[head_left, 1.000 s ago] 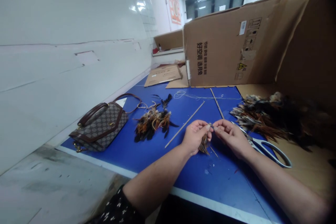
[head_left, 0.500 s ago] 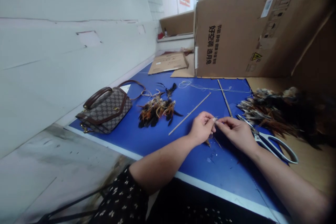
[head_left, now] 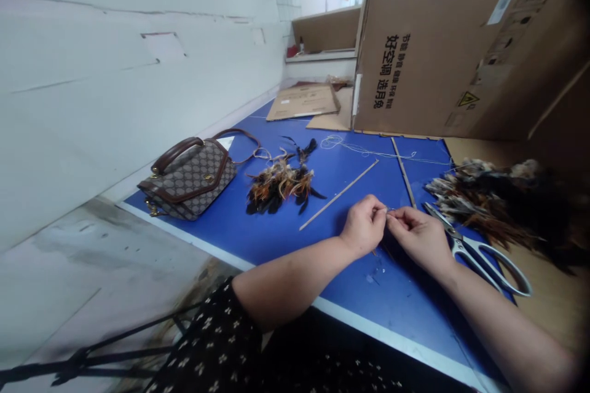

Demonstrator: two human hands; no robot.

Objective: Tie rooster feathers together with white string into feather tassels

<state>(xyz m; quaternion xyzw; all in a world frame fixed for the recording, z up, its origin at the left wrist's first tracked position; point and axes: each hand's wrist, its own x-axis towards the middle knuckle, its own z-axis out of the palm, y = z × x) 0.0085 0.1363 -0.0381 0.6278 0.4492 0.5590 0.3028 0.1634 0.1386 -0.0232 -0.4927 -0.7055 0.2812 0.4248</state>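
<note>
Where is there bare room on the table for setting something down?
Bare table lies between the small feather bunch, left arm and near edge; another, lightly littered, between left arm and right arm. Crowded at right: scissors, feather pile, right hand.

On the flat blue table (head_left: pixel 271 245), a patterned, brown-trimmed handbag (head_left: pixel 196 178) is lying at the left. A black-and-orange feather cluster (head_left: pixel 279 187) is resting just right of it. A long, thin, greyish strip (head_left: pixel 338 196) is lying between the cluster and the person's hands (head_left: pixel 369 227). Pale, thin thread (head_left: pixel 369 151) is trailing across the far side, before a large, brown cardboard box (head_left: pixel 428 67). Flat, brown cardboard pieces (head_left: pixel 302 101) are lying left of the box. Silver metal scissors (head_left: pixel 461 245) are lying right, nearer than a mixed dark-and-pale feather pile (head_left: pixel 488 196).
</note>
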